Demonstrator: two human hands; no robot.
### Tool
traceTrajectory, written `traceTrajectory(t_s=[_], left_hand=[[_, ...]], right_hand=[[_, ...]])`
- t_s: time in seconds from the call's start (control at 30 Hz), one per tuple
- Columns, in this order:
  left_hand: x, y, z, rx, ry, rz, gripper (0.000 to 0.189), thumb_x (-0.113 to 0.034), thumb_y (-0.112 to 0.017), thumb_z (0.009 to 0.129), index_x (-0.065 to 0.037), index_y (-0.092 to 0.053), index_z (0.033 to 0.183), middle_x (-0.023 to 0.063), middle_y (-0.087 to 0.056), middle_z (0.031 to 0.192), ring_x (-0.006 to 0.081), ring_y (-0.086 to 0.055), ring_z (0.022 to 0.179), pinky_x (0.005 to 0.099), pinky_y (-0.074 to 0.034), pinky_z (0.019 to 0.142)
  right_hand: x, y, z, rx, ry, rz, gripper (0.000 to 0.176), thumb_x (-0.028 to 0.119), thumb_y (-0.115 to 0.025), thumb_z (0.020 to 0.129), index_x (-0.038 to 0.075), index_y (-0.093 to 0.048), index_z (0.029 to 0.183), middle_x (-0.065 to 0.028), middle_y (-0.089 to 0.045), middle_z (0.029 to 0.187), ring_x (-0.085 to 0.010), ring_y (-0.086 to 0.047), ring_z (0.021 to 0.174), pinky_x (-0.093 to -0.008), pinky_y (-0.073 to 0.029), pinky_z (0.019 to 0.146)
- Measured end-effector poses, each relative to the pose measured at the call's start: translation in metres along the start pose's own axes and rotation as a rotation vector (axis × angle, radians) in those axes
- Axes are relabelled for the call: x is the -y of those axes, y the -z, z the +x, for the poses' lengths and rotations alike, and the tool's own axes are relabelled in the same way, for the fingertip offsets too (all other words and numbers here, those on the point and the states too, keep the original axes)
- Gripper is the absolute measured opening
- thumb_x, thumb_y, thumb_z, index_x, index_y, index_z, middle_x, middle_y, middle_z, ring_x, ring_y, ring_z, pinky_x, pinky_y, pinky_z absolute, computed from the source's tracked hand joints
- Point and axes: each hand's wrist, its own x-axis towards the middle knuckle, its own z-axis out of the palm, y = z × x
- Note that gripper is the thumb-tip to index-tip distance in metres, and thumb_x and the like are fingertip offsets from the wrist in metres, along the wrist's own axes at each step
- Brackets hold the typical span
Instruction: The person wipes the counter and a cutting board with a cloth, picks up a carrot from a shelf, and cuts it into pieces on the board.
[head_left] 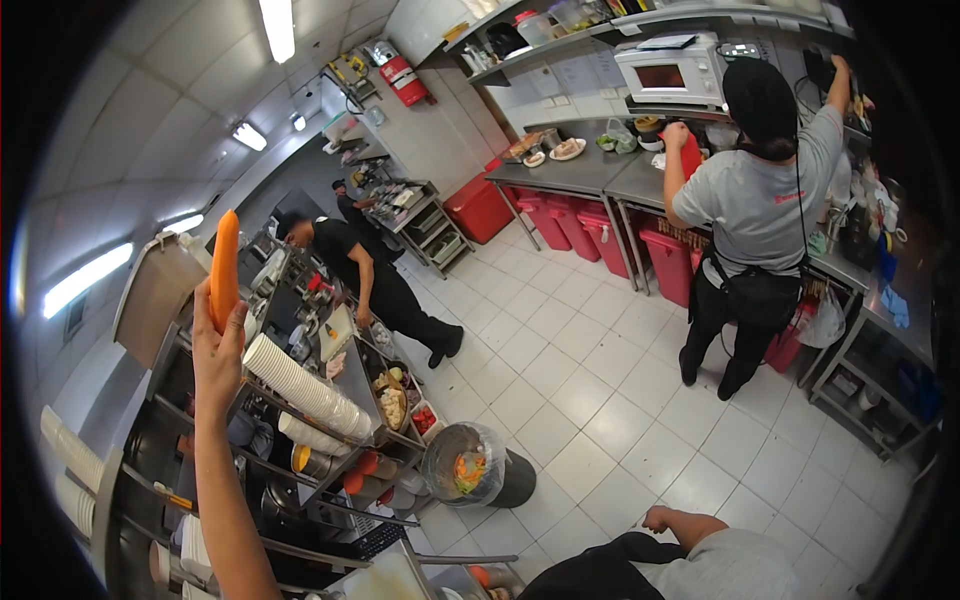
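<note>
My left hand point(217, 340) is raised at the left, wrapped around the lower end of a peeled carrot point(226, 265) that points upward. Below and beside that hand stands a long, tilted stack of white cups point(300, 385). My right hand point(660, 519) is low at the bottom, near my dark trousers point(600, 570). Its fingers look curled, and I see nothing in them. A lined waste bin point(468, 465) on the floor holds orange and green peelings. Near it, a container of cut red pieces point(424, 418) sits on the counter edge.
A co-worker point(750, 190) in a grey shirt stands at the right counter under a microwave point(672, 76). Another person in black point(350, 260) leans over the left counter; a third is farther back. Red bins point(605, 235) stand beneath the steel table point(560, 165). The floor point(560, 370) is tiled.
</note>
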Motion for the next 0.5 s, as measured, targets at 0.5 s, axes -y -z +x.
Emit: traceTrajectory(t_s=[0.5], left_hand=[[-0.013, 0.017, -0.09, -0.042, -0.04, 0.142, 0.044, 0.008, -0.061, 0.091, 0.002, -0.054, 0.135, 0.0141, -0.059, 0.119, 0.024, -0.061, 0.111, 0.0342, -0.051, 0.095]], right_hand=[[0.005, 0.028, -0.055, -0.173, 0.378, -0.614, 0.042, 0.032, -0.078, 0.083, 0.008, -0.07, 0.116, -0.011, -0.077, 0.109, -0.0297, -0.074, 0.095, -0.0456, -0.059, 0.077]])
